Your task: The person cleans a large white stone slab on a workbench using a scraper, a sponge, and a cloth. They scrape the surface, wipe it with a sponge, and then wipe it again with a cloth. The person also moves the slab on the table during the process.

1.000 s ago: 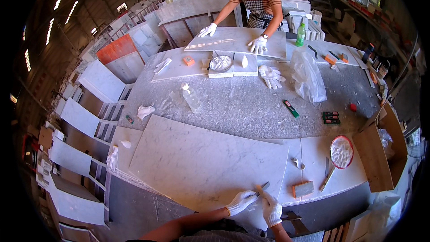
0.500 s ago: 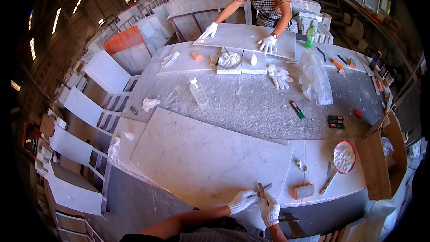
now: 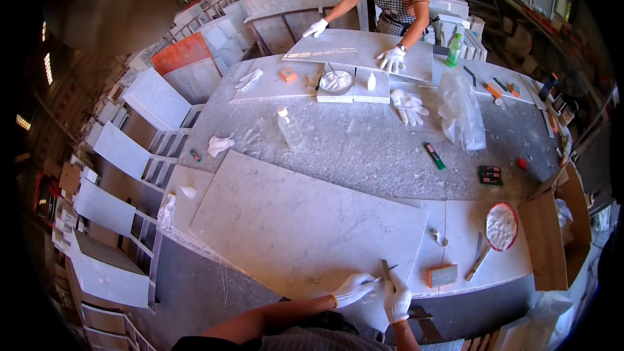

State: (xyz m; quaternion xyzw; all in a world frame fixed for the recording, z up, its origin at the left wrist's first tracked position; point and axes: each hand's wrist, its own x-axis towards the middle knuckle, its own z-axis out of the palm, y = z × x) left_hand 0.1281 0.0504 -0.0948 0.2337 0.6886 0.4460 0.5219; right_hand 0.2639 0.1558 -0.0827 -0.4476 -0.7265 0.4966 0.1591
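Both my hands wear white knit gloves and meet over the near right edge of a grey-veined white marble slab (image 3: 292, 221). My right hand (image 3: 396, 299) is closed around a flat grey metal scraper (image 3: 385, 269), its blade pointing away from me. My left hand (image 3: 353, 290) pinches a second thin metal blade (image 3: 377, 280), seen nearly edge-on and crossing close to the first one. Whether the two blades touch is too small to tell. To the right lie an orange-sided sanding block (image 3: 442, 276) and a red-rimmed bowl of white paste (image 3: 501, 226).
Across the table, a person in white gloves (image 3: 392, 59) leans over another marble slab (image 3: 357, 45). Between us stand a clear bottle (image 3: 289, 127), a plastic bag (image 3: 461, 114) and a loose glove (image 3: 409, 107). A cardboard box (image 3: 545, 240) borders the right; slabs on racks (image 3: 120, 149) line the left.
My hands have turned the blades: the left one no longer sticks out far past the right. The person opposite has shifted the left hand, and my view has tilted slightly.
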